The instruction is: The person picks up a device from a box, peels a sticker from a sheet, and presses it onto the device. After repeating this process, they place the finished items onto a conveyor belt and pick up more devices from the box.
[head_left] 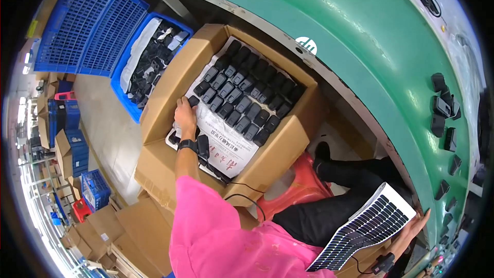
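My left hand [185,116] reaches down into an open cardboard box [288,139], its fingers closed on a small black plastic housing [193,101] at the left end of a row. Several similar black housings [226,90] stand in rows on printed paper [218,126] in the box. Beside my left wrist, a black device with a cord [204,148] lies over the paper. My right hand [414,224] is at the green table's edge with its fingers stretched out. Next to it, a curved white sheet of black rectangular stickers [360,226] rests over my lap.
The green worktable [360,46] curves along the top and right, with loose black housings [441,105] on it. A blue crate [128,105] of black parts stands left of the box. A red stool [296,188] is below me. Flattened cardboard [139,231] lies lower left.
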A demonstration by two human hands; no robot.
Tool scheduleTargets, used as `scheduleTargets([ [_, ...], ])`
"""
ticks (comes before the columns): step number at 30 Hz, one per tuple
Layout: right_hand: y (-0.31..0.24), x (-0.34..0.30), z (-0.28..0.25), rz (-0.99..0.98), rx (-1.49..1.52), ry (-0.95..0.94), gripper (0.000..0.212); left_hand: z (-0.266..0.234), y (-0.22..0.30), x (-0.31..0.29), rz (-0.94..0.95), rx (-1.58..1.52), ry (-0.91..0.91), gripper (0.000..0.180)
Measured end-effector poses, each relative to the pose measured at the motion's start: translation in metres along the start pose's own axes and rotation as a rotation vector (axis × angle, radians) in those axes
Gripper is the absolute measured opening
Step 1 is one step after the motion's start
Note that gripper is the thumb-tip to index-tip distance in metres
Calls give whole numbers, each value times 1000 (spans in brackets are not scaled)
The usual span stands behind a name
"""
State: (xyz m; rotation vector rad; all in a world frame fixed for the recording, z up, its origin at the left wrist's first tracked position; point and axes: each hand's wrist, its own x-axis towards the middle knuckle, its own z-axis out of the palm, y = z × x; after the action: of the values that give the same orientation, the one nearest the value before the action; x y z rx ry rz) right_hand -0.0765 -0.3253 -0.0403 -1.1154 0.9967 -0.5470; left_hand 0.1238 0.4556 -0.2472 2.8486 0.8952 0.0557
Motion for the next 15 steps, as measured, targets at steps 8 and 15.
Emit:
scheduleTargets([
  [8,9,33,-35,96,41,-129,46,13,-22,12,87,211,70,51],
  [15,-12,-53,19,95,-271,-65,57,-19,36,-22,118,272,-132,41],
])
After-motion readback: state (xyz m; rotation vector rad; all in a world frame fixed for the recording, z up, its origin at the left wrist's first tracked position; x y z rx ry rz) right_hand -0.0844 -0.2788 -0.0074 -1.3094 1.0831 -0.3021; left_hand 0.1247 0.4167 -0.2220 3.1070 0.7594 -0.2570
